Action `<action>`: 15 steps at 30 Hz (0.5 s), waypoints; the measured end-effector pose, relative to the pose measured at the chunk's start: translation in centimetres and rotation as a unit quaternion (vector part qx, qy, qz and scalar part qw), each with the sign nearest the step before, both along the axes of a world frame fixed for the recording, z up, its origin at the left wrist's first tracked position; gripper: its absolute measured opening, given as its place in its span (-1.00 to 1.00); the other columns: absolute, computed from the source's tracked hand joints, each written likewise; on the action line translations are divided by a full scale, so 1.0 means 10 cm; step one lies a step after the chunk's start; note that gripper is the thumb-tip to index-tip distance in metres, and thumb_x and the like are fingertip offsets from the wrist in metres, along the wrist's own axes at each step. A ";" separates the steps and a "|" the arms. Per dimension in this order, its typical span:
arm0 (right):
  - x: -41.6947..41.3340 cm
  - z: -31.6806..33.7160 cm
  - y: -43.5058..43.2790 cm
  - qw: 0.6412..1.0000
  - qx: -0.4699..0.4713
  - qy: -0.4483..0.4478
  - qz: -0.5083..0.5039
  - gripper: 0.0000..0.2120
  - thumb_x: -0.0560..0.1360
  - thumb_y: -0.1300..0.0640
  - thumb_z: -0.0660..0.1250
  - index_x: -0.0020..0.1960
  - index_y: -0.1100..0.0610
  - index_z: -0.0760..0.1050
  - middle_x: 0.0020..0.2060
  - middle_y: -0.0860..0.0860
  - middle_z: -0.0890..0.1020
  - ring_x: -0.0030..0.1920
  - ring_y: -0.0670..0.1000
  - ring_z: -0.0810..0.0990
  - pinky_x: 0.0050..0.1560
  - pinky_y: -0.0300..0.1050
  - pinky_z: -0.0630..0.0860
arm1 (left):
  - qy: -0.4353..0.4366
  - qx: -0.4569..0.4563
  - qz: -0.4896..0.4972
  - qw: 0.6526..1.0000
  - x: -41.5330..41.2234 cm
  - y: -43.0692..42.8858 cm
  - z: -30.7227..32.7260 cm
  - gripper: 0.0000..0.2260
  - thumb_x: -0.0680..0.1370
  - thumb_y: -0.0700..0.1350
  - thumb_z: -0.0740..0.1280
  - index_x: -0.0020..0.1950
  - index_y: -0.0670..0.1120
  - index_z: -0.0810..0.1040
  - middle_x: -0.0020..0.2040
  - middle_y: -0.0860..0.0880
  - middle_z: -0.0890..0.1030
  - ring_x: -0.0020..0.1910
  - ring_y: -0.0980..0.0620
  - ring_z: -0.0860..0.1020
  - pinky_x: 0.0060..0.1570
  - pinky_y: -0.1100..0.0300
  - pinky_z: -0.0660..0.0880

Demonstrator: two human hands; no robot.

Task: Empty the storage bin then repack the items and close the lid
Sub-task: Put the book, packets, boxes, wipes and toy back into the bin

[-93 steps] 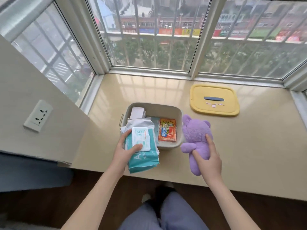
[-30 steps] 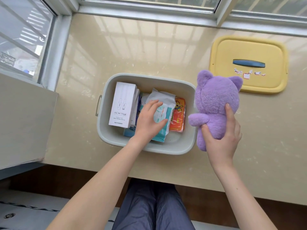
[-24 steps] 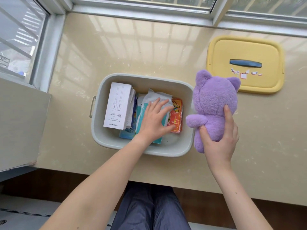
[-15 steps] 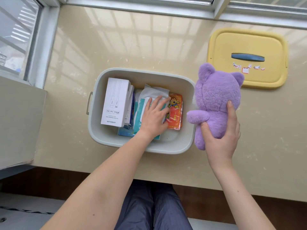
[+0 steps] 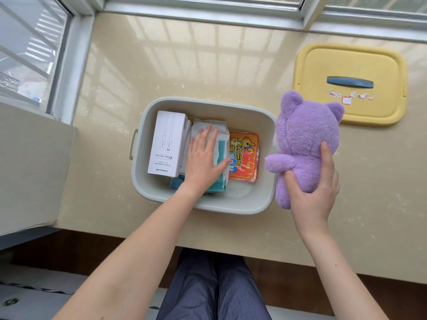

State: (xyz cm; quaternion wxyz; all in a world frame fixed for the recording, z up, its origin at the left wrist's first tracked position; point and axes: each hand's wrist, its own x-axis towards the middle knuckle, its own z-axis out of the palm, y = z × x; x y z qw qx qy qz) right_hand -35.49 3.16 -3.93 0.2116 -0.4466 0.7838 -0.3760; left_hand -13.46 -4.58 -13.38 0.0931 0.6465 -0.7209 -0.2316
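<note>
A grey storage bin (image 5: 242, 204) stands on the beige sill. Inside it lie a white cable box (image 5: 167, 142) at the left, a teal and white wipes pack (image 5: 220, 144) in the middle and an orange packet (image 5: 243, 155) at the right. My left hand (image 5: 203, 158) rests flat on the wipes pack, fingers spread. My right hand (image 5: 314, 192) grips a purple plush bear (image 5: 305, 135) by its body, upright just outside the bin's right rim. The yellow lid (image 5: 351, 65) with a dark handle lies flat at the back right.
The beige sill (image 5: 161, 65) is bordered by window frames at the back and left. A beige wall panel (image 5: 30, 162) juts in at the left. The sill's front edge runs just below the bin, with my legs under it.
The wipes pack went from held above the sill's edge into the bin. My left hand has flattened on it and slid slightly left. The plush bear stays beside the bin.
</note>
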 end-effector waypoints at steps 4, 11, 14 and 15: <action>0.00 -0.04 0.01 1.000 -0.003 0.005 -0.003 -0.27 0.39 -0.02 0.39 0.51 -0.16 0.21 0.27 -0.13 0.40 0.31 -0.08 0.36 0.37 0.20 0.31 | -0.071 0.034 -0.027 0.997 0.11 0.05 -0.06 -0.29 0.59 0.20 0.18 0.60 -0.12 0.02 0.61 -0.09 0.03 0.58 -0.07 -0.05 0.54 0.01 -0.08; 0.01 0.01 -0.01 1.000 0.000 0.017 0.004 -0.28 0.37 -0.04 0.39 0.50 -0.14 0.25 0.25 -0.06 0.43 0.28 0.02 0.40 0.31 -0.05 0.27 | -0.036 0.041 -0.039 0.998 0.16 0.05 0.13 -0.41 0.62 0.09 0.22 0.58 -0.10 0.15 0.59 -0.11 0.14 0.57 -0.10 0.06 0.52 0.03 0.03; 0.03 0.12 -0.03 1.000 0.023 0.008 -0.004 -0.28 0.37 -0.03 0.41 0.47 -0.23 0.25 0.27 0.03 0.45 0.24 0.07 0.39 0.25 -0.20 0.20 | 0.047 0.048 -0.004 0.998 0.24 0.11 0.38 -0.52 0.63 -0.02 0.25 0.52 -0.12 0.28 0.47 -0.10 0.39 0.45 -0.08 0.30 0.40 0.10 0.22; 0.04 0.16 -0.03 1.000 0.025 0.005 -0.002 -0.28 0.37 -0.02 0.41 0.47 -0.24 0.25 0.28 0.03 0.45 0.23 0.05 0.38 0.26 -0.21 0.19 | 0.069 0.046 0.008 0.997 0.29 0.14 0.47 -0.55 0.63 -0.05 0.25 0.50 -0.12 0.32 0.43 -0.09 0.43 0.41 -0.07 0.35 0.36 0.12 0.26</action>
